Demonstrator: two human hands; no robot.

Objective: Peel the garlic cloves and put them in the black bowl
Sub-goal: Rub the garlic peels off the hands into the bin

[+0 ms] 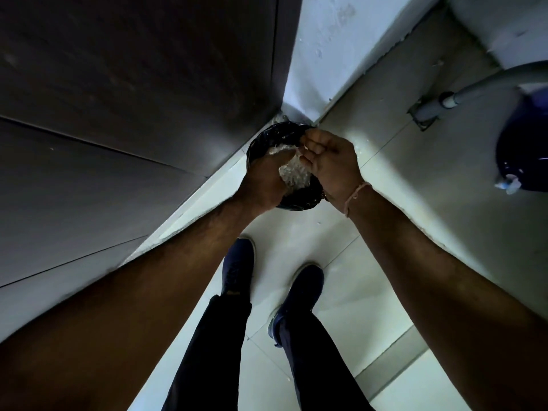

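Bin (261, 143): black-lined, round, on the floor in the corner where the dark cabinet meets the pale wall; both hands over its mouth, most of the rim hidden by them

Skins (292, 173): pale, papery, glistening mass between the two hands, above the bin opening; whether any of it is a whole clove cannot be told

Left hand (265, 182): back of hand toward the camera, fingers reaching down and forward into the pale mass, touching it; the fingertips are hidden, so whether they are curled round it or lie straight cannot be told

Right hand (330, 161): palm turned inward, fingers curled and drawn together at the tips, thumb close to them, held just above and beside the skins; whether anything is pinched there cannot be told. Thin thread band (354, 197) round the wrist

Black bowl, cloves: no bowl or peeled clove can be made out

Shoes (240, 265): dark blue pair, on the pale tiled floor (385, 307) below the arms, with dark trouser legs

Cabinet (133, 99): dark panel filling the left side

Wall (320, 54): pale, at top centre

Pipe (474, 90): grey, at upper right, running down to a floor fitting

Dark blue rounded object (525, 149): far right edge, partly cut off, kind unclear
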